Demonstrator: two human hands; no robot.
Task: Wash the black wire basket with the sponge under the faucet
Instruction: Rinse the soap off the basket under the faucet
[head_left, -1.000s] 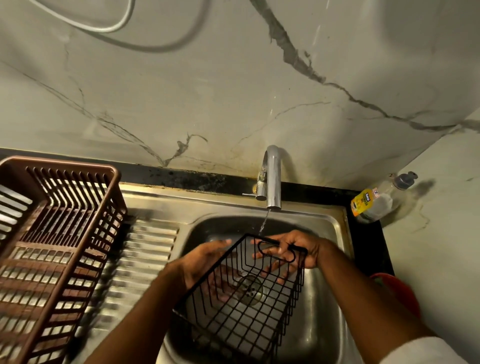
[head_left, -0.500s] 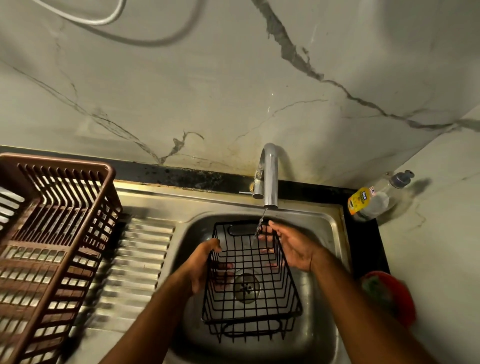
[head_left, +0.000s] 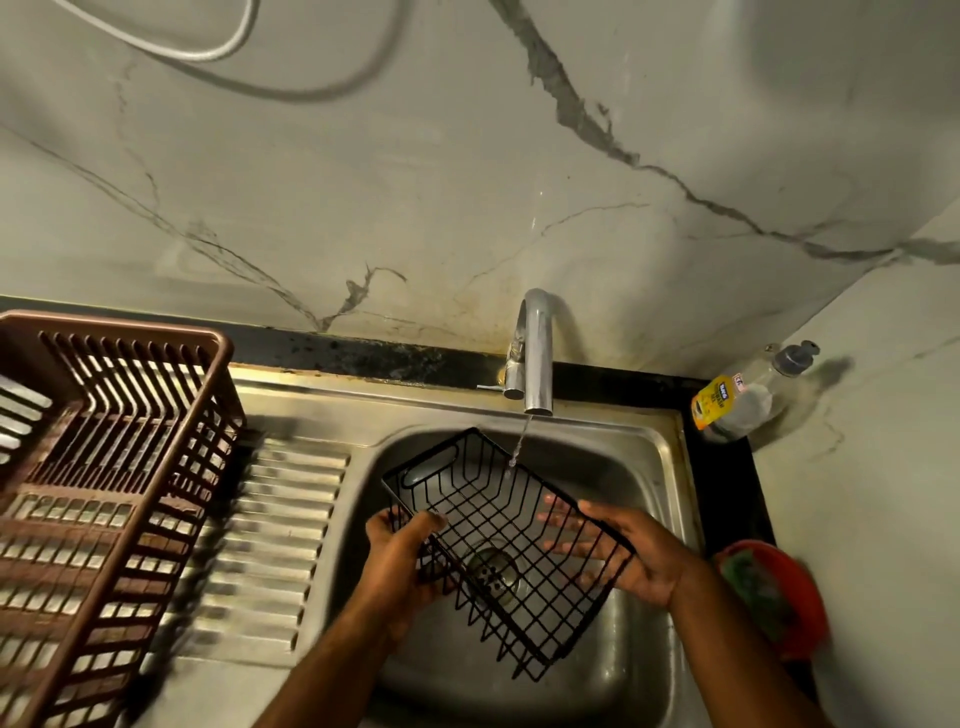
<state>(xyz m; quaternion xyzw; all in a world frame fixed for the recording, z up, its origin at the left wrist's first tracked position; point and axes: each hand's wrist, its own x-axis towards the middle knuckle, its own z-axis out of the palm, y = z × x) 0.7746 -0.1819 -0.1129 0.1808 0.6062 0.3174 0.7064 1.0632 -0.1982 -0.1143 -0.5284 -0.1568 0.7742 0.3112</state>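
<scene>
The black wire basket (head_left: 498, 540) is held tilted over the bowl of the stainless steel sink (head_left: 660, 467), its handle end raised toward the back left and its lower end pointing toward the front right, with the round metal drain (head_left: 493, 569) visible through its grid. The left hand (head_left: 400, 556) grips the basket's left long side, thumb lying over the top rim wire and the other fingers curled round beneath it. The right hand (head_left: 631, 561) holds the opposite long side: its thumb rests along the top rim, while its fingers (head_left: 563, 522) stretch fairly straight across the side wall and show through the wires. A thin stream of water (head_left: 519, 447) falls from the curved chrome faucet (head_left: 537, 358) and meets the basket near its upper right edge, just beyond the right fingertips. On the ribbed draining board at left sits a brown plastic slatted dish rack (head_left: 104, 467). A clear bottle with a yellow label (head_left: 737, 400) lies on the black counter behind the sink's right corner, and a red bowl (head_left: 779, 597) stands at the right, its contents blurred.
</scene>
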